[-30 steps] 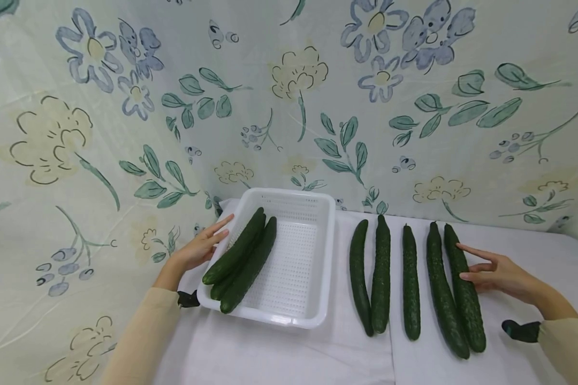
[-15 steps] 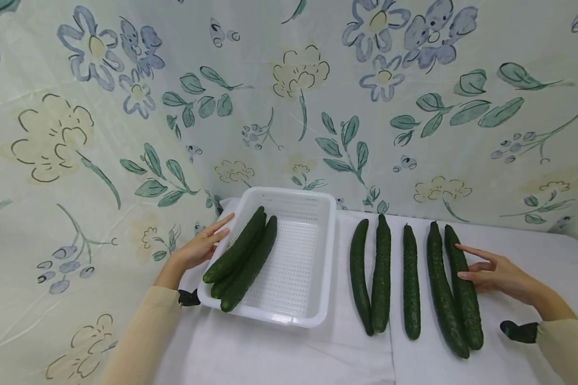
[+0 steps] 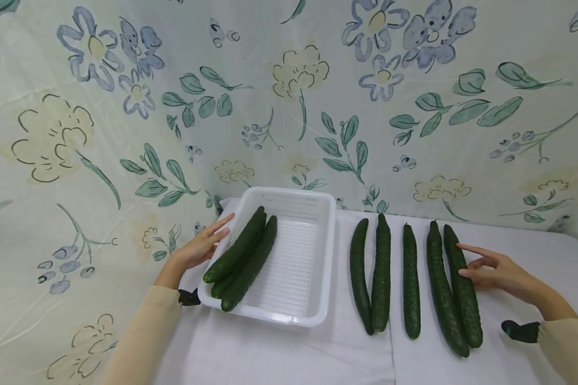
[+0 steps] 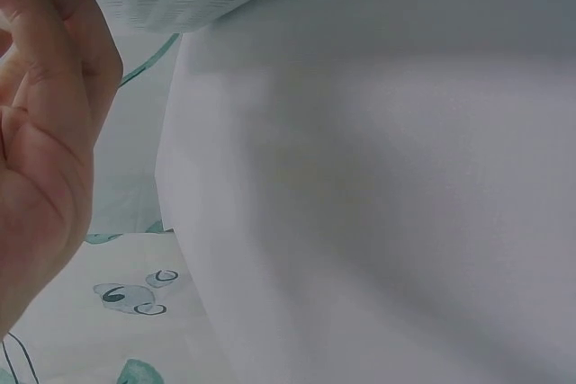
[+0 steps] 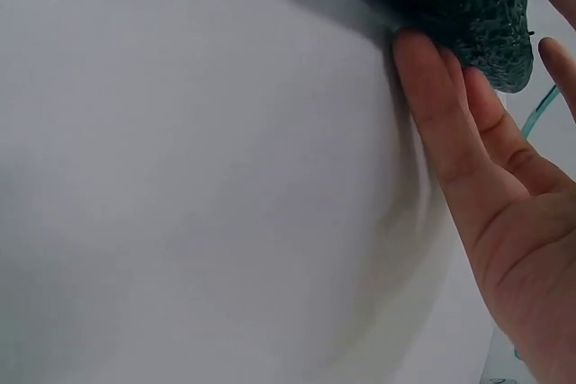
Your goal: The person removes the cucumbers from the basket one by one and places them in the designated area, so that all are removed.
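In the head view my left hand is at the left side of a white plastic basket, with its upper digits at the rim. The left wrist view shows this hand's fingers bent toward the slotted wall of the basket. Three green cucumbers lie slanted along the basket's left side. My right hand holds the rightmost cucumber on the table, index finger and thumb on its upper surface. In the right wrist view its other fingers reach against the cucumber's underside.
To the basket's right, more cucumbers lie lengthwise on the white-covered table: a curved cucumber beside a straight cucumber, a lone cucumber, and a cucumber close beside the held one. A floral curtain stands behind.
The rightmost cucumber's near end has shifted slightly left and away from me. Both hands stay almost in place; the basket and other cucumbers look unmoved.
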{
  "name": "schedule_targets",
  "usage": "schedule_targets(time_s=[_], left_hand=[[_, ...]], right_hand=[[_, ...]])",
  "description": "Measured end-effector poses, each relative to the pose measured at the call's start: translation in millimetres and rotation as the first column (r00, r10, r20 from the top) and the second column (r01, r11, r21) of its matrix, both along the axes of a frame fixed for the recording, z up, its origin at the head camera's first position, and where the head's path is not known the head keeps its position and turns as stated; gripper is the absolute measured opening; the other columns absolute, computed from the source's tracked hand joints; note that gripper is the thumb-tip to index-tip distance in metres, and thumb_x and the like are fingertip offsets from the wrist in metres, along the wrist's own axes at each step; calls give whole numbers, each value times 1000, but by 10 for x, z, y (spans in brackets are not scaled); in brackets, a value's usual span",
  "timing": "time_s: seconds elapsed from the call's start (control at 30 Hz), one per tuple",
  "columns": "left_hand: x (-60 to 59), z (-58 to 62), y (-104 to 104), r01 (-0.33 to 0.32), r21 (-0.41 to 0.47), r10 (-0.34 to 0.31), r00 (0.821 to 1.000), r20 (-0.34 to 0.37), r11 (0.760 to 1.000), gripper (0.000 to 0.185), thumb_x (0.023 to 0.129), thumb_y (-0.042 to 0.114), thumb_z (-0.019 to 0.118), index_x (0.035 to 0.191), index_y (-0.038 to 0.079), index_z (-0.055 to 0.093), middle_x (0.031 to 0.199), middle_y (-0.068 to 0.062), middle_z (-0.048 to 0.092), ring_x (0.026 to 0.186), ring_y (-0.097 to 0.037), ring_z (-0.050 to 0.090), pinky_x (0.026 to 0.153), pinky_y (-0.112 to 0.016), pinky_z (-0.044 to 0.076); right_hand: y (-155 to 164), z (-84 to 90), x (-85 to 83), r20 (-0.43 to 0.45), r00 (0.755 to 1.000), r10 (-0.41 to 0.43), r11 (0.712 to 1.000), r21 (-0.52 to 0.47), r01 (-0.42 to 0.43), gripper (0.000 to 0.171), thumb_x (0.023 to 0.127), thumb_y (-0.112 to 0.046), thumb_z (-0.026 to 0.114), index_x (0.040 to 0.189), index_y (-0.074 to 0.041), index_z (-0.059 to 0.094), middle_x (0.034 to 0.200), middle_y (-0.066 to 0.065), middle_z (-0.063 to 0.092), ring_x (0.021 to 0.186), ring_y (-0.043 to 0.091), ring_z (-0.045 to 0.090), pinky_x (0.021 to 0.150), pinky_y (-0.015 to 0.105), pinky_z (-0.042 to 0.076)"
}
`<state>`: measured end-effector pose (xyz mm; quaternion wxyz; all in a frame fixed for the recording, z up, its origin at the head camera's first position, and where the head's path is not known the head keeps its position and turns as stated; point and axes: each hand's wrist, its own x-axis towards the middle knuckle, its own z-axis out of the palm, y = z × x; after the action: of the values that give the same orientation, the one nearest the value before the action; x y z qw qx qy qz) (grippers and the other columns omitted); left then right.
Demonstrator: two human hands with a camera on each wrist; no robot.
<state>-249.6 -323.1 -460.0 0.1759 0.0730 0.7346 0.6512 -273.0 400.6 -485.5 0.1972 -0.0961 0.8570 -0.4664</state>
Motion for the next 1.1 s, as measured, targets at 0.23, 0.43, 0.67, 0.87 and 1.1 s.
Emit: schedule_targets(time_s=[0.23,0.43,0.67,0.87,1.1], left_hand=[[23,41,16,-8,-24,8,1000,4,1000,49,99,30,40,144,41,23,144,-3,29,110,-19,48,77,-31,50],[91,168,65,18,6,-18,1000,19,1000,52,100,25,39,147,33,18,145,-9,27,106,-18,49,74,-30,50],[125,244,90,31,-4,-31,999,23,1000,53,100,25,39,148,30,16,146,-9,25,107,-17,49,77,-31,49],[112,234,80,45,12,-45,999,18,999,53,100,24,38,148,31,15,146,-10,25,108,-18,48,77,-32,49],[104,213,71,46,22,-46,999,14,999,53,100,25,38,148,31,16,145,-10,26,106,-16,50,77,-31,50]], right_hand=[[-16,138,-32,-120,992,-48,997,56,56,74,88,-27,63,147,-14,21,105,23,50,81,27,65,69,35,53],[-98,304,-60,-178,982,-70,997,29,76,71,88,-27,63,146,-11,25,106,22,48,83,28,65,70,39,53],[-360,555,-72,-177,981,-77,997,-33,72,65,91,-25,60,145,-18,26,112,17,48,89,24,65,73,30,52],[-655,759,-98,-139,988,-64,981,-193,36,58,93,-17,56,144,-16,30,114,17,45,93,31,63,77,36,51],[-1065,914,-168,-116,992,-44,951,-308,6,57,91,-13,58,142,-17,33,120,20,45,95,34,61,76,39,52]])
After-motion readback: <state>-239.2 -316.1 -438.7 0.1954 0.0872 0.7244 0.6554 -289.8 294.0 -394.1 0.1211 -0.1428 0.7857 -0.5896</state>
